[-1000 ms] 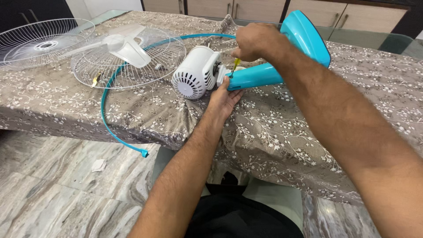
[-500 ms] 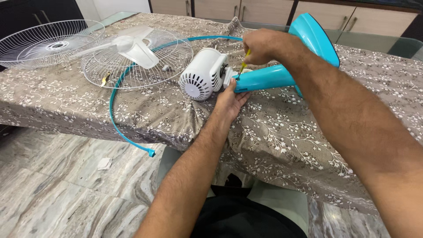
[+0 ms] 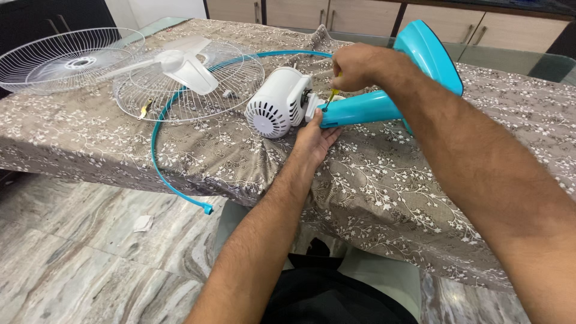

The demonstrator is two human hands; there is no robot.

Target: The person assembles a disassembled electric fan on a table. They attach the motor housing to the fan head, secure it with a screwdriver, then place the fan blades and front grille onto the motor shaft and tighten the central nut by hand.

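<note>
Far left on my table point(image 3: 90, 150) lie a wire guard point(image 3: 69, 60), then a second guard with the white blade point(image 3: 183, 69). My left hand point(image 3: 315, 138) cups the white motor point(image 3: 279, 102) where it joins the blue stand point(image 3: 366, 108). My right hand point(image 3: 354, 66) is closed around a yellow screwdriver point(image 3: 331, 96), tip at that joint.

I count: wire fan guards 2 point(image 3: 69, 59) point(image 3: 198, 84) | white blade set 1 point(image 3: 180, 66) | white motor housing 1 point(image 3: 277, 102) | turquoise stand 1 point(image 3: 384, 102) | turquoise rim ring 1 point(image 3: 157, 157) | screwdriver 1 point(image 3: 330, 96) | hands 2 point(image 3: 317, 135) point(image 3: 354, 65)
</note>
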